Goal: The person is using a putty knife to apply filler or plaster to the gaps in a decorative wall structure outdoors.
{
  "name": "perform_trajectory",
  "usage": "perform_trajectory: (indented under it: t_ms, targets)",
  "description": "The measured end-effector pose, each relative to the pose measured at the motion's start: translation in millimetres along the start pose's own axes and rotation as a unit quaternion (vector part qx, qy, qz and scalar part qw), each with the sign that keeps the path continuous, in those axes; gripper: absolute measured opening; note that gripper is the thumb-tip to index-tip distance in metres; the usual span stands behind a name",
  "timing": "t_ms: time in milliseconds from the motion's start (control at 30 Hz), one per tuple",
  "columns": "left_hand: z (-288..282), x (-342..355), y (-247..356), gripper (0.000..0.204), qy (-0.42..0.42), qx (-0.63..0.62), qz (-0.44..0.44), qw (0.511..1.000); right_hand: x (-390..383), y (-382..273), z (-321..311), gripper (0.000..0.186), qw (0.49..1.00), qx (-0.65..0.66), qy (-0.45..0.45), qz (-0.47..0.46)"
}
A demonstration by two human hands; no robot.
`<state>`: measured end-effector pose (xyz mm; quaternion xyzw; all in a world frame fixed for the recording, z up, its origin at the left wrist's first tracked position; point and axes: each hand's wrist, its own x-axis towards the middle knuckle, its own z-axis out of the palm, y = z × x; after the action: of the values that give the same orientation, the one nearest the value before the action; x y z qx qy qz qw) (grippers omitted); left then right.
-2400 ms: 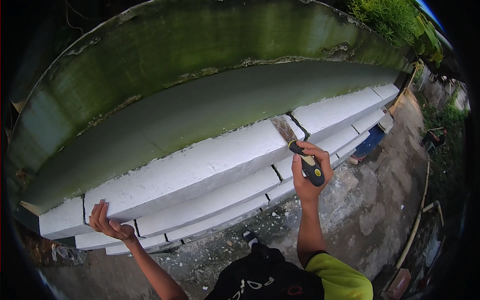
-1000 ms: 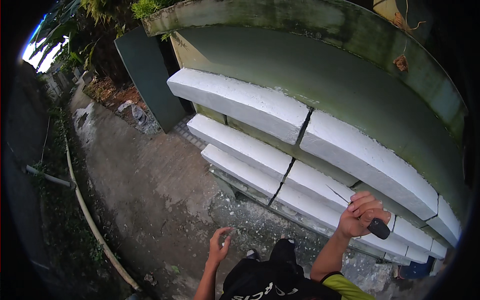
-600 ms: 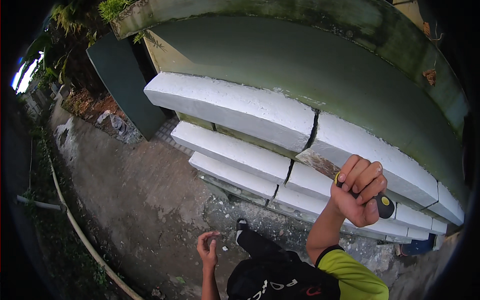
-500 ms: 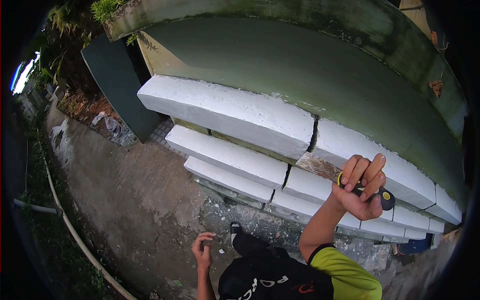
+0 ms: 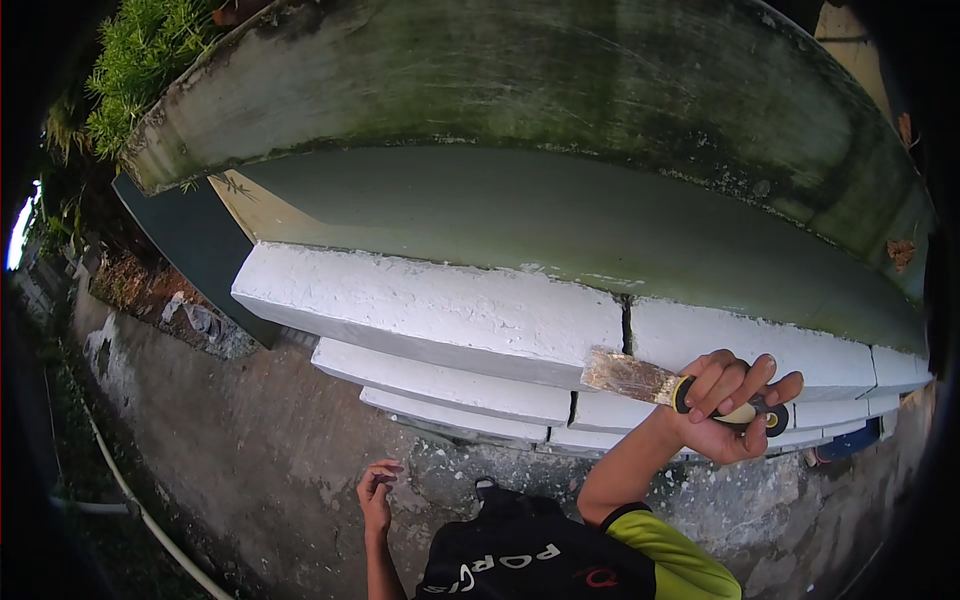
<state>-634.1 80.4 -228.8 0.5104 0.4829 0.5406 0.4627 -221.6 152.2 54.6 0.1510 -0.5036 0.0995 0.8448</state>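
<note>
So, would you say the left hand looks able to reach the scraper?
Probably yes: the left hand looks empty, and the scraper, though in the right hand, has its blade exposed.

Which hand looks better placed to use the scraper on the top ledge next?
Probably the right hand: it grips the scraper, which overlaps the top ledge in view near the dark gap. The left hand seems empty, away from the ledge.

The scraper (image 5: 683, 394) has a black, cream and yellow handle (image 5: 776, 420) and a blade (image 5: 628, 376) mottled rusty brown, the blocks (image 5: 430, 300) are white, the wall (image 5: 430, 195) grey-green, and the sleeve (image 5: 690, 556) lime-yellow.
</note>
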Motion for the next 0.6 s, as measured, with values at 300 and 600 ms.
perform_trajectory:
  t_ms: [300,600]
  targets:
    - [-15.1,26.1,-37.0,0.01,0.057,-0.07,-0.052,0.995,-14.2,-7.3,12.6,0.015,0.981,0.007,0.156,0.114]
    - [-21.1,50.0,-37.5,0.007,0.054,-0.089,-0.039,0.994,-21.9,4.6,27.3,0.015,0.979,-0.009,0.179,0.098]
